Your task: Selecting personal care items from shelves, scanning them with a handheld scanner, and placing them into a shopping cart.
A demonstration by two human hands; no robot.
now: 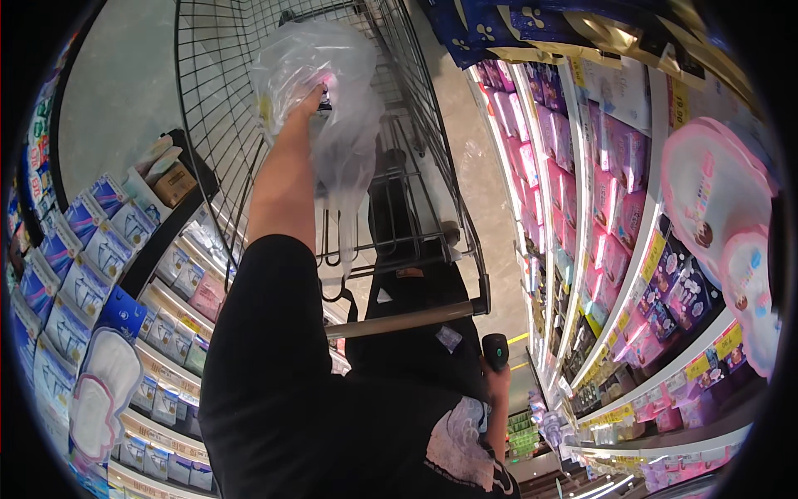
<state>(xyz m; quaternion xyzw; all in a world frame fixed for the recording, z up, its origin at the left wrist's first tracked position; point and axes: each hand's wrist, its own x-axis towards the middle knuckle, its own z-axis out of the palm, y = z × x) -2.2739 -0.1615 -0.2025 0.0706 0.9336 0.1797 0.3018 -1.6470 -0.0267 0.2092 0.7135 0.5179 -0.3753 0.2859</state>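
Note:
My left arm reaches forward over the shopping cart [202,108]. My left hand [311,101] is closed at the mouth of a translucent plastic bag [345,158] in the cart. Something small, pink and dark, shows at its fingers, too blurred to name. The bag hangs loosely, its tail falling toward the cart's near end. Low at my right side, my right hand [496,384] grips a black handheld device [495,353] with a small green light. The cart's brown handle bar [407,319] crosses in front of my body, with neither hand on it.
Shelves of pink and purple packages [611,208] line the right side, with a pad-shaped display sign [706,187] jutting out. At left stand blue and white packages [83,283] and another pad-shaped sign [100,391]. Dark blue packages [532,29] hang at the upper right.

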